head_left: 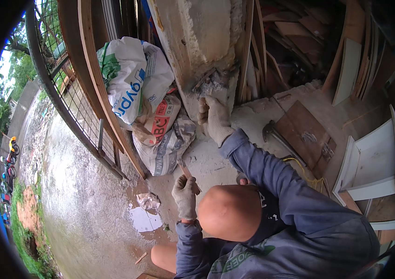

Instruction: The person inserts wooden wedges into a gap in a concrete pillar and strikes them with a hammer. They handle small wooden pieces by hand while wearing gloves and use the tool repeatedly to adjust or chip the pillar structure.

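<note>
My left hand [184, 197], in a pale knit glove, is closed round a slim brown tool [186, 169] with a greyish tip. Its tip points away from me, beside the stacked sacks, and its exact kind is unclear. Farther forward, my right hand [217, 118], gloved alike, reaches to the foot of a worn concrete pillar [202, 35]. The fingers are curled; whatever they may hold is hidden. Just beyond them lies a broken, blackened hollow [211, 83] in the pillar, with grey ash-like crumbs. My bare knee [230, 211] is bent between the arms.
Several filled sacks [134, 76] lean left of the pillar, beside a metal mesh gate [51, 74]. At right are a hammer [272, 131], a brown board [306, 130], a yellow cord [306, 169] and a white cabinet frame [369, 162]. Crumpled paper [148, 201] lies near my left hand.
</note>
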The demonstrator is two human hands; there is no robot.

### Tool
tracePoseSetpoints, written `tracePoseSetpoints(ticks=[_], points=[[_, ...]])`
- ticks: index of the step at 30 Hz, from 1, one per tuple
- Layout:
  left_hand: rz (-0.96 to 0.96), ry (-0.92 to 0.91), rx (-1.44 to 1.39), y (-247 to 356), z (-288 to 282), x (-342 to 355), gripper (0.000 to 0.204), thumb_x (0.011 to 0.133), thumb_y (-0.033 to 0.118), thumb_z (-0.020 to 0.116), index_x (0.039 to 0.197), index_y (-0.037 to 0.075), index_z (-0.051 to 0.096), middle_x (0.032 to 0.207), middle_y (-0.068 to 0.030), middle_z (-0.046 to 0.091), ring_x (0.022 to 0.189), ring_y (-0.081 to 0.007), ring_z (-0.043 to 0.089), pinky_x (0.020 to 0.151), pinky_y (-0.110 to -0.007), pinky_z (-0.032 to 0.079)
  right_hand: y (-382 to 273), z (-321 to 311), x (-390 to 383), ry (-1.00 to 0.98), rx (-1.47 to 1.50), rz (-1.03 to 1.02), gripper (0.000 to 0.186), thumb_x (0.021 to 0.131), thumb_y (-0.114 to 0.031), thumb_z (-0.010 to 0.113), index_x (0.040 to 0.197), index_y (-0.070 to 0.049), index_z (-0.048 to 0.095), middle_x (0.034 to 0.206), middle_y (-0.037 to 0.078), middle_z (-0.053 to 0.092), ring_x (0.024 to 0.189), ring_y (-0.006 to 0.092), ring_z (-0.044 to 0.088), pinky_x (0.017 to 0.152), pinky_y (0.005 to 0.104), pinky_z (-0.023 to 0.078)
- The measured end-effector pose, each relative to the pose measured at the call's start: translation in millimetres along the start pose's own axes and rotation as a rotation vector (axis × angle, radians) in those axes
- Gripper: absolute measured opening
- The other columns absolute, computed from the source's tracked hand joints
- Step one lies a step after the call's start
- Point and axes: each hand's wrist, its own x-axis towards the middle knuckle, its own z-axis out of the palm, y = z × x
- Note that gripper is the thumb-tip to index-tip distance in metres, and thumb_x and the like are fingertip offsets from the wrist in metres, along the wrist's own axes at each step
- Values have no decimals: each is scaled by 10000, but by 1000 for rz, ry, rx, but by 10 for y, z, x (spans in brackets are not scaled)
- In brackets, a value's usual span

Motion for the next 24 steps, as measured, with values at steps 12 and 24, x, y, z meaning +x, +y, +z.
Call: tracePoseSetpoints(ticks=[12,24], points=[[-13,-12,-14,9,27,-58,145,966,46,657,1080,-42,677,711,-22,620,571,-91,546,526,-260,434,96,193,266,66,63,72,288,985,-232,527,708,-151,533,561,-21,479,392,138,409,371,318,315],[96,-3,-52,215,28,-164,125,967,53,640,1046,-41,663,710,-31,619,565,-98,551,527,-261,439,-525,-513,169,263,-1405,-416,361,884,-352,597,1015,-60,763,985,253,716,967,426,699,832,487,551]])
